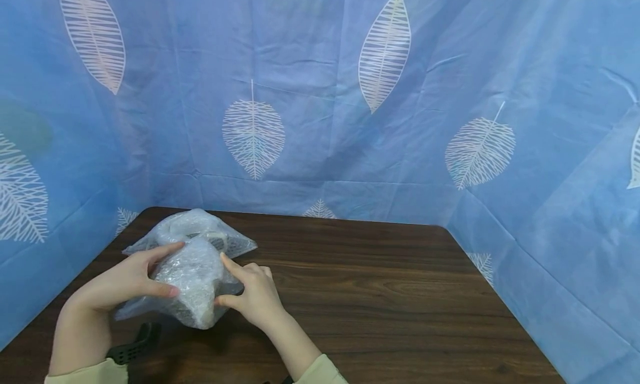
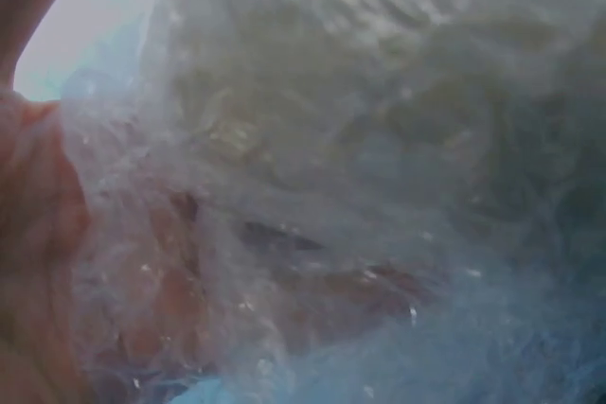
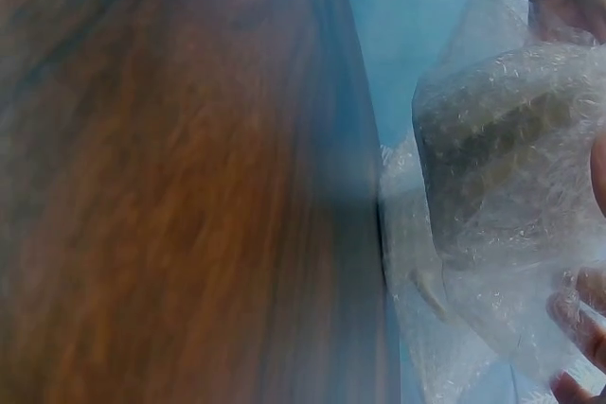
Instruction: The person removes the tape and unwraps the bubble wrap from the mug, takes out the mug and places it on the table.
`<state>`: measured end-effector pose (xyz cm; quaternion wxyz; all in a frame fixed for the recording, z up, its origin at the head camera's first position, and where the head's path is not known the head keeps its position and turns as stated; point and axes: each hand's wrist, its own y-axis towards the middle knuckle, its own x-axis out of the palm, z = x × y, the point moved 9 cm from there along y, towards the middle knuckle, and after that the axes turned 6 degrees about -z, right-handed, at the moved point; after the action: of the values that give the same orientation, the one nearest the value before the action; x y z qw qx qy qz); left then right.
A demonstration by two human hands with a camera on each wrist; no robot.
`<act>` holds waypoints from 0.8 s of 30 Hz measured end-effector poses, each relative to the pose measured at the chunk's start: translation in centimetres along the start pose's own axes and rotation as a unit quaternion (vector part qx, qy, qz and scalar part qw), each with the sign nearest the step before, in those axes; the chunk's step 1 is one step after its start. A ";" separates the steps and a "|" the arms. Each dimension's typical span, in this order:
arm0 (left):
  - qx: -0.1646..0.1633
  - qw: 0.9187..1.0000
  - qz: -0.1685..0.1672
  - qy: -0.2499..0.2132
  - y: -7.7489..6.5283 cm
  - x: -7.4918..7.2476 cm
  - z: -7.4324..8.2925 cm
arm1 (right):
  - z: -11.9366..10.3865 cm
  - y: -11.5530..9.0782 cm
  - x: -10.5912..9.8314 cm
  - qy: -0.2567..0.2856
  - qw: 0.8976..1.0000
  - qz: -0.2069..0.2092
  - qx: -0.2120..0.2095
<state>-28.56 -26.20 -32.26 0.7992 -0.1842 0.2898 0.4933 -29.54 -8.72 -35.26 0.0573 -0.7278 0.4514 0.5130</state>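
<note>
A bubble-wrapped bundle (image 1: 192, 270) is held between both hands at the left of the table. My left hand (image 1: 127, 278) grips its left side, thumb in front and fingers toward the back. On its right side my right hand (image 1: 257, 292) holds the wrap with thumb and index finger. Clear plastic nearly fills the left wrist view, where a dull olive shape (image 2: 379, 92) shows through. The same bundle (image 3: 511, 158) looks boxy in the right wrist view, with greenish-brown contents blurred by the bubbles. More bubble wrap (image 1: 192, 224) spreads out behind it, a pale curved edge showing there.
The dark wood-grain table (image 1: 380, 295) extends to the right of the hands. Blue cloth (image 1: 320, 139) with white leaf prints hangs behind it and along both sides. A black strap (image 1: 131, 346) is on the left wrist, near the table's front.
</note>
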 end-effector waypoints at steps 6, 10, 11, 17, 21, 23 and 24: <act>0.003 1.000 0.006 -0.002 0.8 0.3 0.5 | 0.6 -0.4 -0.5 0.007 1.000 0.014 0.003; 0.002 1.000 0.004 -0.022 1.4 0.7 0.5 | 1.2 -0.6 -0.8 0.019 1.000 0.018 0.004; 0.003 1.000 0.004 -0.026 1.5 0.9 0.5 | 1.3 -0.7 -0.8 0.020 1.000 0.018 0.004; 0.010 1.000 0.017 -0.021 2.1 1.3 0.8 | 2.0 -0.9 -1.2 0.019 1.000 0.023 0.006; 0.013 1.000 0.017 -0.022 2.6 1.7 1.3 | 2.5 -1.1 -1.7 0.022 0.999 0.029 0.011; 0.014 0.999 0.016 -0.025 3.0 1.9 1.4 | 2.8 -1.2 -2.0 0.024 0.999 0.030 0.015; 0.016 0.999 0.016 -0.028 3.1 2.1 1.5 | 2.9 -1.3 -2.1 0.026 0.999 0.030 0.016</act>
<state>-30.22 -22.51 -32.46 0.8019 -0.1532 0.2782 0.5060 -30.77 -5.13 -35.40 0.0417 -0.7256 0.4827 0.4885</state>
